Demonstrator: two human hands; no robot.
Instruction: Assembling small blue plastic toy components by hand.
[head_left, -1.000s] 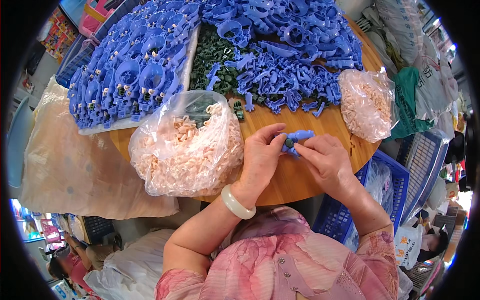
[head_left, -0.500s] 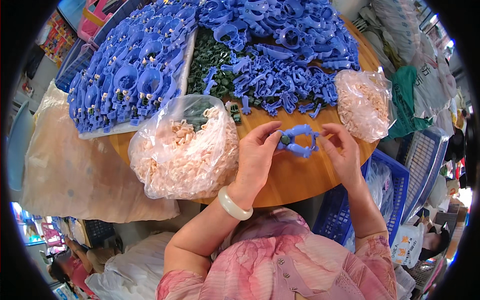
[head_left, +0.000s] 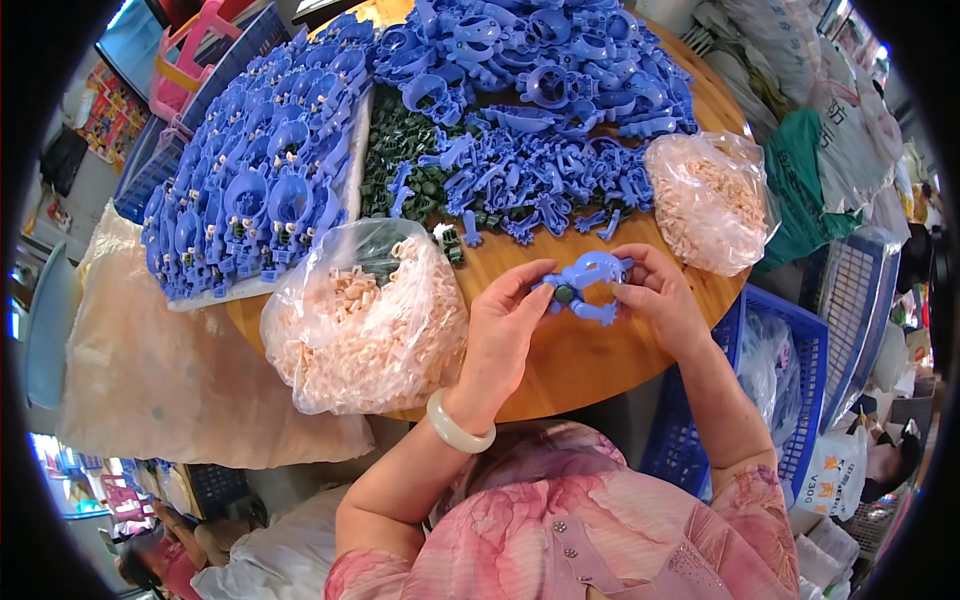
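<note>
Between my two hands, over the front of the round wooden table, is a blue plastic toy part (head_left: 598,268) with a ring-shaped opening and a dark green round piece (head_left: 564,294) at its left end. My left hand (head_left: 505,325), with a pale bangle at the wrist, pinches that left end between thumb and fingers. Closed on the ring side is my right hand (head_left: 655,300), its thumb over the rim. Beside my left hand sits a clear bag of small cream-coloured plastic pieces (head_left: 370,340). A smaller such bag (head_left: 710,200) lies beyond my right hand.
Heaped blue ring-shaped parts (head_left: 540,80), small blue limb-like parts (head_left: 530,170) and dark green pieces (head_left: 385,160) cover the table's far side. Rows of blue assembled parts (head_left: 250,190) fill a white board at left. A blue crate (head_left: 815,350) stands at the right.
The blue toy part has turned so its ring shows more face-on. My right hand has moved left, its thumb and fingers now on the rim. The view has shifted slightly.
</note>
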